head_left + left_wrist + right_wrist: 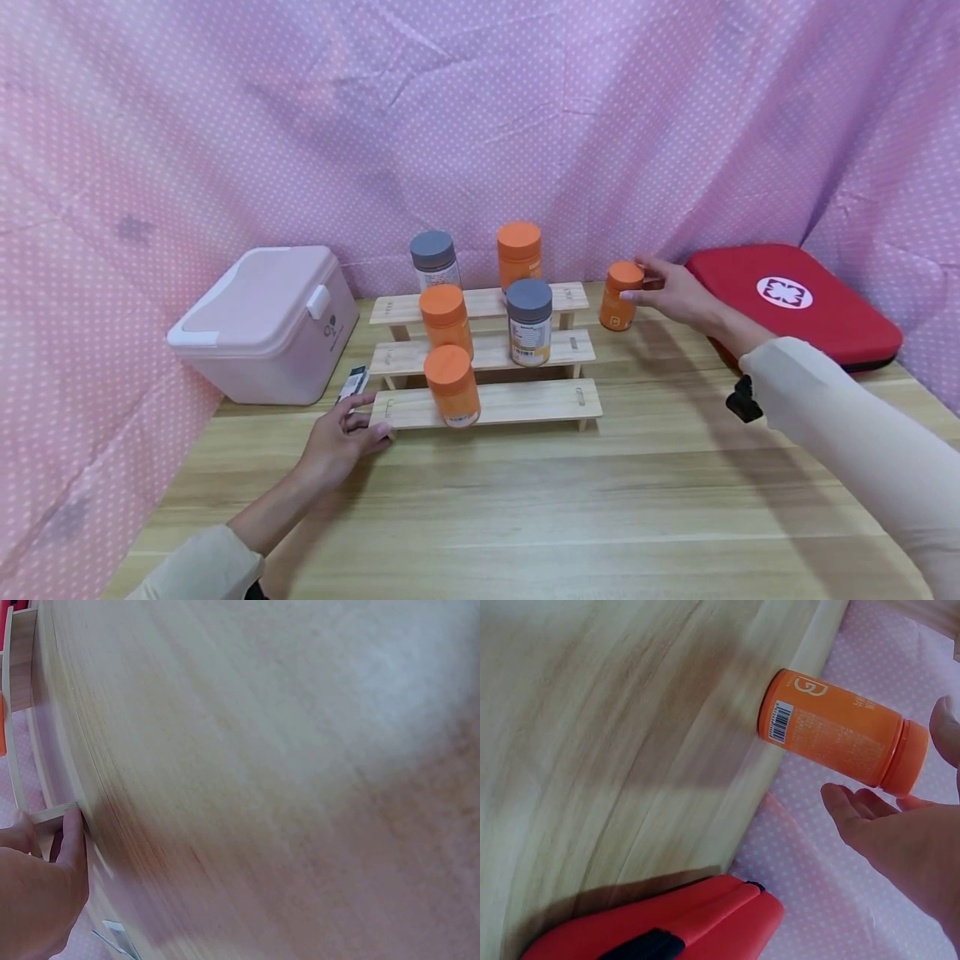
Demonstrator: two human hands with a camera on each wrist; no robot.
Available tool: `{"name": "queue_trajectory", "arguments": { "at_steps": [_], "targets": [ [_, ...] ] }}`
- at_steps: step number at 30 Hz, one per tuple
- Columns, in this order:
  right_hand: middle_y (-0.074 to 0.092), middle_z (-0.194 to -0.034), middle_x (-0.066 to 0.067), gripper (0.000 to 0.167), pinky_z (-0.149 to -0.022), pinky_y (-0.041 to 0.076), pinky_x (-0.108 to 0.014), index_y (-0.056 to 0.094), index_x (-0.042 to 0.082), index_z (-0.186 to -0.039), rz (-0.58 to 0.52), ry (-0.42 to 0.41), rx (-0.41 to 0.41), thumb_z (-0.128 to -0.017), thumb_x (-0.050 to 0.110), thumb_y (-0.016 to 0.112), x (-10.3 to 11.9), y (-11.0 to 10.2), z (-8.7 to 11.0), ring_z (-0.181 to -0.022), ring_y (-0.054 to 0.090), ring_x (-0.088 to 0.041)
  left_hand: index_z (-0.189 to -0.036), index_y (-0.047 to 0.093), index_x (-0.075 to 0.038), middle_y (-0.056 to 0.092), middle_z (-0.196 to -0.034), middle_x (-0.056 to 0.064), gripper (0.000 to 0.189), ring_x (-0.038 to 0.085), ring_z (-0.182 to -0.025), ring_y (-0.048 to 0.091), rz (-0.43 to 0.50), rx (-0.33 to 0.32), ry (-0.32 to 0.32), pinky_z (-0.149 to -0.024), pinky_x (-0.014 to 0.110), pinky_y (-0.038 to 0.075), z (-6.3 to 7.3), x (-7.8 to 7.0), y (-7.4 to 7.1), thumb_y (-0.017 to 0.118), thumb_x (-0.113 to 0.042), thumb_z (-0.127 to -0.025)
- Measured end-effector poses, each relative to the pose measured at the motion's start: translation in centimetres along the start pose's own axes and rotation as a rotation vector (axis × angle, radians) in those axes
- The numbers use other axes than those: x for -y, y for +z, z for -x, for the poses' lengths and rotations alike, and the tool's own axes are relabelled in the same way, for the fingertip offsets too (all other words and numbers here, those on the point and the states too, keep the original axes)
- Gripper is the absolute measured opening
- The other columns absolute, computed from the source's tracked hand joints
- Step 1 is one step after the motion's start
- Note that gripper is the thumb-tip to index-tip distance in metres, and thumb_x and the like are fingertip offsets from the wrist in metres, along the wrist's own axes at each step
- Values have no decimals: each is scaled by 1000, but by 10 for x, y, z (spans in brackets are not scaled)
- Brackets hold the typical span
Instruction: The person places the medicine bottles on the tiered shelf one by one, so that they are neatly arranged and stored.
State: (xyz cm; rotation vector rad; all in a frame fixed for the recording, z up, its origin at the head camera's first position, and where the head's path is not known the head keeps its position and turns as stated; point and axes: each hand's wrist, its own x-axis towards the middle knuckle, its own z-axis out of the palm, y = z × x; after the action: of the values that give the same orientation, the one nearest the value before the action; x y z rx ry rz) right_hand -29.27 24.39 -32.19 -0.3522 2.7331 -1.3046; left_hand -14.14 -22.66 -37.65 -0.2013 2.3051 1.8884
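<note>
A three-step wooden display rack (pixel 525 403) stands on the table with orange-capped and grey-capped bottles on its steps. My left hand (pixel 337 442) grips the left end of its lowest step; the left wrist view shows thumb and fingers around the end support (pixel 56 814). Right of the rack, an orange bottle (pixel 617 308) stands upright on the table. Beside its lid is my right hand (pixel 675 293), thumb and fingers spread. In the right wrist view, the fingertips (pixel 836 796) lie close to the orange bottle (pixel 832 731) without curling round it.
A pale pink lidded box (pixel 262 333) sits at the left, with a small flat packet (pixel 354 382) between it and the rack. On the right lies a red first-aid case (pixel 810 308) with a white emblem. Pink dotted cloth (pixel 480 125) hangs behind the table.
</note>
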Motion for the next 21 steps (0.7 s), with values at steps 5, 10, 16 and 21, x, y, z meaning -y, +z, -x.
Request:
{"name": "queue_trajectory", "arguments": {
  "at_steps": [5,10,16,21],
  "targets": [
    [40,-140,-33,79,-104,44,-57,19,-5,-150,-2,-35,-9,-93,22,66,-3,4,-3,-124,44,-47,-141,35,3,64,-104,21,55,23,-94,68,8,-2,-2,-86,33,60,-1,0,0,58,8,-92],
    [44,-137,-32,70,-99,48,-56,27,-5,-147,27,-69,-52,-93,18,65,-9,9,-7,-120,48,-47,-142,35,3,64,-103,19,55,22,-94,68,19,0,-2,-86,33,60,-1,1,-1,58,8,-91],
    [49,-132,-30,61,-94,51,-56,35,-4,-142,71,-98,-121,-93,15,65,-16,16,-12,-116,52,-46,-142,35,3,63,-105,21,55,22,-93,68,19,-1,-3,-86,34,60,-1,0,-1,57,9,-91],
    [49,-131,-30,58,-96,50,-56,36,-4,-141,83,-86,-154,-94,12,64,-16,18,-13,-116,51,-45,-142,34,3,62,-107,23,56,23,-93,68,16,0,-6,-86,34,60,1,0,-1,58,8,-92]
  ]
}}
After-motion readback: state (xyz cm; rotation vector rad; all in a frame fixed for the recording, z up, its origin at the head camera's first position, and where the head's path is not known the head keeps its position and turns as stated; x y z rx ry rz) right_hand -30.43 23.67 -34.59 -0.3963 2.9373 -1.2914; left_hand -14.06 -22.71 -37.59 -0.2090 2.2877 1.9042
